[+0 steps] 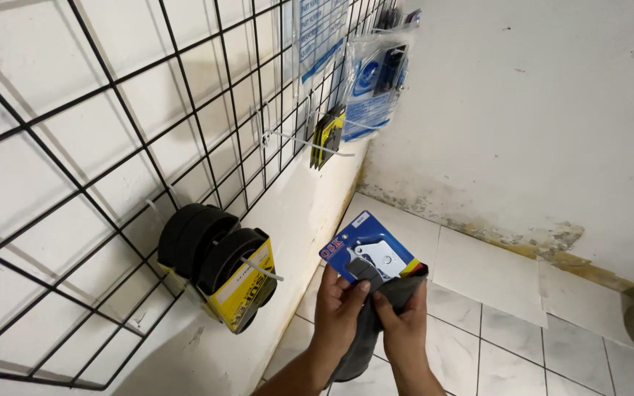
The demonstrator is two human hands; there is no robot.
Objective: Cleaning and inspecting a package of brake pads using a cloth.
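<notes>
Head view, looking down a white wall: the left hand (339, 304) pinches the lower edge of a small blister pack (372, 253), thumb pressed on its glossy face, fingers curled behind. That pack has a blue card backing and a clear plastic bubble over a flat grey metal part, and it stands tilted just above both hands. Right beside it, the right hand (403, 323) is closed on a dark grey cloth (379, 323), soft and crumpled, which bunches against the pack's lower right corner and hangs down between the two wrists.

Up and to the left of the left hand, a black wire grid panel (111, 95) leans on the wall, its thin rods forming square cells. From a white peg on the grid hang several black rubber rings (199, 238), smooth and round, bound in a yellow card sleeve (247, 290). Farther up the grid, well above the hands, hang a small yellow and black pack (328, 136) and shiny clear plastic bags (376, 84) with blue print. Below the hands lies a floor of pale square tiles (508, 345), and the plaster wall (522, 95) beyond them is stained along its base.
</notes>
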